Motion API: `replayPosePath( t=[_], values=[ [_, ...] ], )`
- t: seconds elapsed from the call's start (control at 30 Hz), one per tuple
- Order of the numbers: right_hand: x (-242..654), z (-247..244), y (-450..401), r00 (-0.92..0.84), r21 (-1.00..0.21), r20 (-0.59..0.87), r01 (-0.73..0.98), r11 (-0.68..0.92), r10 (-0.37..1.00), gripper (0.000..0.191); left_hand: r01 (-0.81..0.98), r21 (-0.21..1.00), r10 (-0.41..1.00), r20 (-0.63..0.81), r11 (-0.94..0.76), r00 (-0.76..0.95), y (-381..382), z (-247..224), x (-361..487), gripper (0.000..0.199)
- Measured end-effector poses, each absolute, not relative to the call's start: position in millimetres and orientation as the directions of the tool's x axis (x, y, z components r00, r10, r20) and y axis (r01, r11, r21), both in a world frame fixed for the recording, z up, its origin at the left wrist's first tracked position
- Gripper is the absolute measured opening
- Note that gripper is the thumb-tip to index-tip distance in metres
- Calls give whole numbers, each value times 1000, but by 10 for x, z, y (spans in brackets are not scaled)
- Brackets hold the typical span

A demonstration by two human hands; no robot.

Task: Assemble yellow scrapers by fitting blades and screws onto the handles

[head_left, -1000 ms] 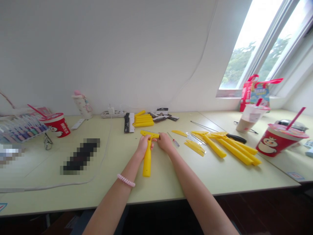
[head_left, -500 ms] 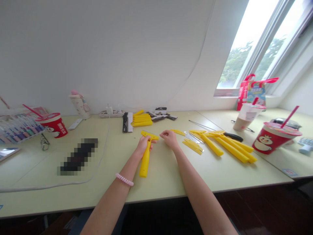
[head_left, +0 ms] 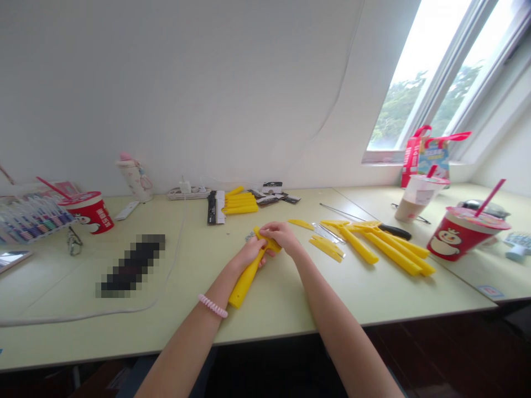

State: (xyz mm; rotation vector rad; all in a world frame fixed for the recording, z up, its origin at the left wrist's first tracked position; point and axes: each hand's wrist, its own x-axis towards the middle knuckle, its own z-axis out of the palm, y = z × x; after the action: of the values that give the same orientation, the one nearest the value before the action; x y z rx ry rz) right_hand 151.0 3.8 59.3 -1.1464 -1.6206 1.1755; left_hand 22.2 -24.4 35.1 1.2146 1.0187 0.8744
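Note:
A yellow T-shaped scraper lies in my left hand, whose fingers wrap round it just below the head. Its handle slants down toward the near left. My right hand is over the head, thumb and fingers pinched together against it; what is between the fingertips, if anything, is hidden. Small grey metal pieces, too small to name surely, lie behind my left hand. To the right are flat yellow blade covers, thin clear-and-metal strips and several more yellow scrapers.
A screwdriver with a black handle lies behind the scrapers. Further back are yellow handles beside black packaging. Drink cups stand at right, another red cup at left. A white cable crosses the left side.
The scraper has turned, its handle end swinging left and its head moving right. My right hand has come from beside the head onto it. The small grey pieces now show.

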Motion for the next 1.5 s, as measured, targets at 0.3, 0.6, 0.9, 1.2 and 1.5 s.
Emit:
replayPosePath(
  t=[0.3, 0.6, 0.9, 1.2, 1.5],
  values=[
    [1523, 513, 118, -173, -978, 125, 144, 151, 977, 28, -51, 984, 970, -156, 169, 187, -265, 424, 215, 25],
    [1362, 286, 250, -61, -632, 254, 744, 214, 965, 26, -262, 963, 959, -135, 67, -251, -186, 561, 33, 14],
    [1236, 276, 246, -204, -442, 313, 833, 332, 928, 20, -267, 961, 960, -140, 74, -240, -222, 597, 66, 9],
    [1234, 331, 264, -66, -605, 216, 774, 187, 974, 16, -253, 964, 969, -141, 87, -203, -198, 536, 78, 9],
    [1611, 602, 130, -73, -950, 110, 284, 127, 991, 19, -179, 977, 988, -134, 118, -82, -243, 532, 126, 20]
  ],
)
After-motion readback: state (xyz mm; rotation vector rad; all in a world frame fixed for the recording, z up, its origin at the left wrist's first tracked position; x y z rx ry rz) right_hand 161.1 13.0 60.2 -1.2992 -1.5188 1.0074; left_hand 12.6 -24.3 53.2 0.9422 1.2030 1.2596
